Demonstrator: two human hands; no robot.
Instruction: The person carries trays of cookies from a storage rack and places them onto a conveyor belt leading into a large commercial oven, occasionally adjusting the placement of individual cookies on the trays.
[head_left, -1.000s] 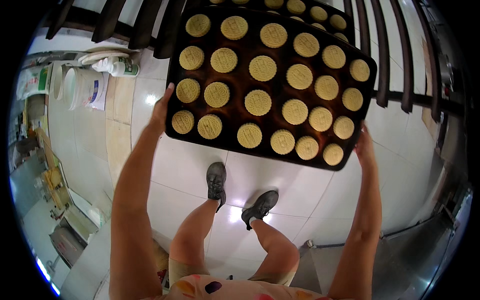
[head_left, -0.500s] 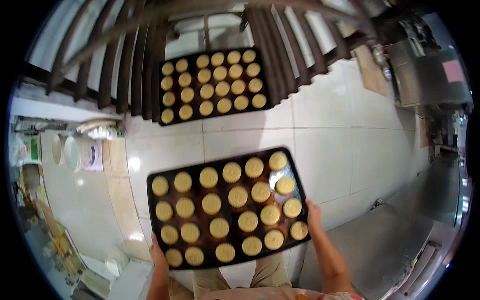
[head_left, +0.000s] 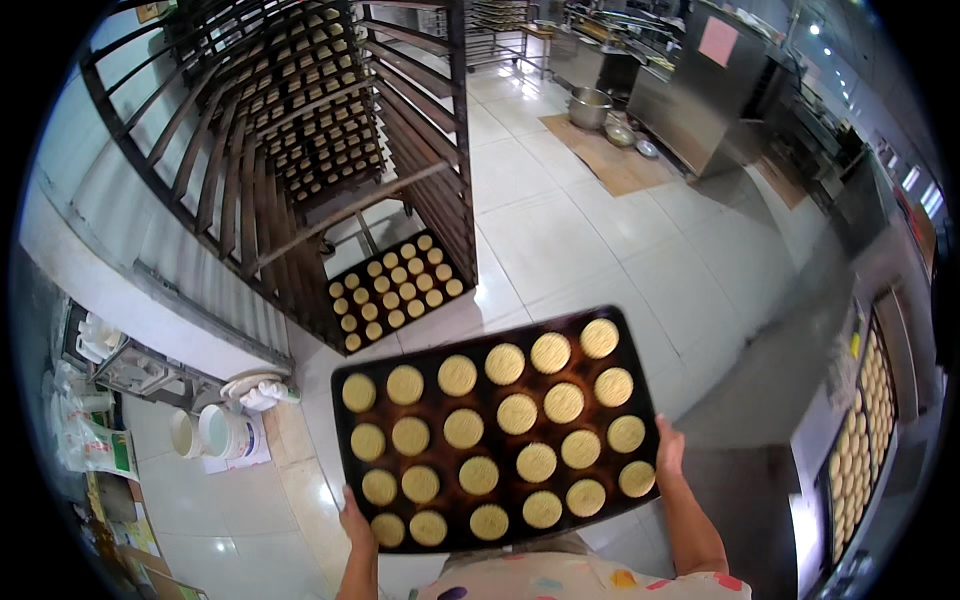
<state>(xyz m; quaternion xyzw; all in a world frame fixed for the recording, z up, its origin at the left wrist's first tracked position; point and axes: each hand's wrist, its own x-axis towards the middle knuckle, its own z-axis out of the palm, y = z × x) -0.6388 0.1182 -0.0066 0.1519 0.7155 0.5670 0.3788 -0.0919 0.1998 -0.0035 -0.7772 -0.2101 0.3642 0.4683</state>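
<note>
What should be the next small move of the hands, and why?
Probably turn slightly right, keeping the dark tray level: the left hand and right hand hold its sides, round biscuits lie spread over it, and more round pieces lie at far right.

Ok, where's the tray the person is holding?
In the head view, the tray is at lower centre, between left hand and right hand, in front of the rack.

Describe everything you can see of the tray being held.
The dark tray is rectangular with rounded corners and a raised rim, apparently metal, browned in patches. It bears four rows of six round yellowish cakes. Held above the tiled floor, it slants in view, left hand and right hand gripping opposite short sides.
</note>
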